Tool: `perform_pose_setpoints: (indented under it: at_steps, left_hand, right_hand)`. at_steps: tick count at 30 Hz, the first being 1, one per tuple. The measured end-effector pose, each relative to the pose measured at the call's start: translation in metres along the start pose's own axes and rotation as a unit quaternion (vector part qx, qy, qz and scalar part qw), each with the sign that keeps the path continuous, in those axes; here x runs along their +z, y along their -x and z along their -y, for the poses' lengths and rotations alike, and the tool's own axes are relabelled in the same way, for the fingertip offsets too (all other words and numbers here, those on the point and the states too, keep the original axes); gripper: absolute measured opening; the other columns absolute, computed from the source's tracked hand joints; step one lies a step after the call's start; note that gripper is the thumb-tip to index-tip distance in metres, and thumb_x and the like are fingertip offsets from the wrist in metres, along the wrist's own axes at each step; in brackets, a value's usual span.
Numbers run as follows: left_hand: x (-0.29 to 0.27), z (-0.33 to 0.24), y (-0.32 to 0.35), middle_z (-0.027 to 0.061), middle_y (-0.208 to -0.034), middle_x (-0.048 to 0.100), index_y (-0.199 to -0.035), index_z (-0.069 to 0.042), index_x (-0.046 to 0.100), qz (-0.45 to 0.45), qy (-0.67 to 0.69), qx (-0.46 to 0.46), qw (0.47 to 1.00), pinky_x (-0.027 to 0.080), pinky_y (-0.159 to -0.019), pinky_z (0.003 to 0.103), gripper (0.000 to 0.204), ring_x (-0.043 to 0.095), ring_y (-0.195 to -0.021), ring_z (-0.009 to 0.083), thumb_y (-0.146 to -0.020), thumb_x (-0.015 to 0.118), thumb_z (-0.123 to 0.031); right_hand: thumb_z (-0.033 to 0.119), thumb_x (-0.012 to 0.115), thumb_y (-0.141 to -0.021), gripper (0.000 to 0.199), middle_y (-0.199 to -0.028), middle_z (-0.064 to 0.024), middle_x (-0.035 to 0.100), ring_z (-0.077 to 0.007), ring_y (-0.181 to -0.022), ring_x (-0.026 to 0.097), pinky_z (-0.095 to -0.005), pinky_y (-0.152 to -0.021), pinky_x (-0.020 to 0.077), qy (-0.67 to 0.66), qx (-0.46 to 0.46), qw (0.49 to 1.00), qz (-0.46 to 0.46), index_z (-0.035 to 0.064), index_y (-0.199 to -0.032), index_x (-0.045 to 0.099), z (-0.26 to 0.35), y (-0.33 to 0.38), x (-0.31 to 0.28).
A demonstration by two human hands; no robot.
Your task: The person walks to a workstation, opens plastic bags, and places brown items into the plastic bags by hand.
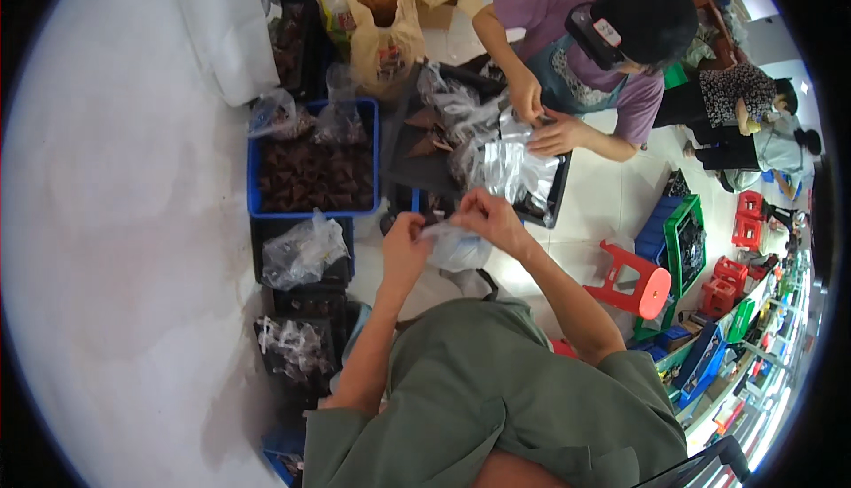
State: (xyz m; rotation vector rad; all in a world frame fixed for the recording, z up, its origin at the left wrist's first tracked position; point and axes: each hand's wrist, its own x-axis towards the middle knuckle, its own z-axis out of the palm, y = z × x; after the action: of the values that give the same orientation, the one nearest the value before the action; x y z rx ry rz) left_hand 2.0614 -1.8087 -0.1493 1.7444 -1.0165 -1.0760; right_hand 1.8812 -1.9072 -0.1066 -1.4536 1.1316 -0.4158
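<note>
My left hand [405, 244] and my right hand [495, 222] are held close together in front of my body, with fingers pinched. Between them hangs a clear plastic bag [457, 250], gripped near its upper edge on both sides. What lies inside the bag is hard to make out. Just beyond my hands stands a black tray [417, 169] with brown cones [427, 142] and shiny silver packets [510, 169]. To the left sits a blue crate [314, 215] filled with dark brown cone-shaped pieces [310, 178], with some bagged pieces at its far end.
Across the tray, a co-worker's hands [554, 133] handle the packets. A crumpled plastic bag [306, 253] lies left of my left hand. A tan bag [387, 36] stands behind the crate. At right are a red stool [654, 288] and a green crate [687, 240]. A white wall [115, 222] fills the left.
</note>
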Motion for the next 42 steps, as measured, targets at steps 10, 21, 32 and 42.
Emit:
perform_pose_setpoints:
  at_steps: [10, 21, 32, 42]
  left_hand:
    - [-0.043, -0.001, -0.008, 0.0074, -0.084, 0.061, -0.106, -0.002, 0.057, 0.112, 0.061, 0.09, 0.988, 0.051, -0.06, 0.03, 0.025, 0.063, -0.065, 0.0169, -0.082, 0.056, 0.006]
    - [-0.096, 0.044, -0.016, 0.016, -0.091, 0.07, -0.115, -0.004, 0.057, -0.06, 0.049, -0.112, 0.991, 0.053, -0.058, 0.035, 0.025, 0.067, -0.062, 0.0222, -0.092, 0.049, 0.002]
    - [-0.105, 0.014, -0.015, 0.0176, -0.125, 0.06, -0.128, -0.007, 0.053, -0.046, 0.044, 0.0, 0.998, 0.055, -0.063, 0.036, 0.043, 0.068, -0.073, 0.0264, -0.088, 0.047, 0.007]
    - [-0.066, 0.002, -0.005, 0.0139, -0.145, 0.045, -0.137, -0.006, 0.047, -0.065, -0.149, 0.071, 0.984, 0.055, -0.076, 0.04, 0.056, 0.06, -0.11, 0.0372, -0.083, 0.05, 0.007]
  right_hand:
    - [0.02, 0.074, -0.081, 0.032, -0.094, -0.0117, 0.066, -0.0247, -0.083, 0.066, -0.0344, -0.072, 0.0525, 0.19, -0.08, 0.978, 0.037, 0.0044, -0.107, 0.064, -0.023, -0.062, 0.013]
    - [0.023, 0.068, -0.088, 0.046, -0.13, -0.0105, 0.06, -0.0189, -0.121, 0.055, -0.0311, -0.093, 0.0495, -0.225, 0.235, 0.895, 0.305, 0.0055, -0.129, 0.058, -0.031, -0.179, 0.012]
    - [0.015, 0.065, -0.075, 0.036, -0.106, -0.0091, 0.055, -0.0236, -0.104, 0.049, -0.0355, -0.084, 0.0378, 0.737, -0.258, 0.613, 0.123, 0.005, -0.11, 0.064, -0.055, -0.198, 0.044]
    - [0.015, 0.067, -0.086, 0.034, -0.101, -0.0116, 0.064, -0.0208, -0.086, 0.064, -0.036, -0.074, 0.0512, 0.128, 0.044, 0.985, 0.11, -0.0016, -0.113, 0.057, 0.055, -0.104, -0.015]
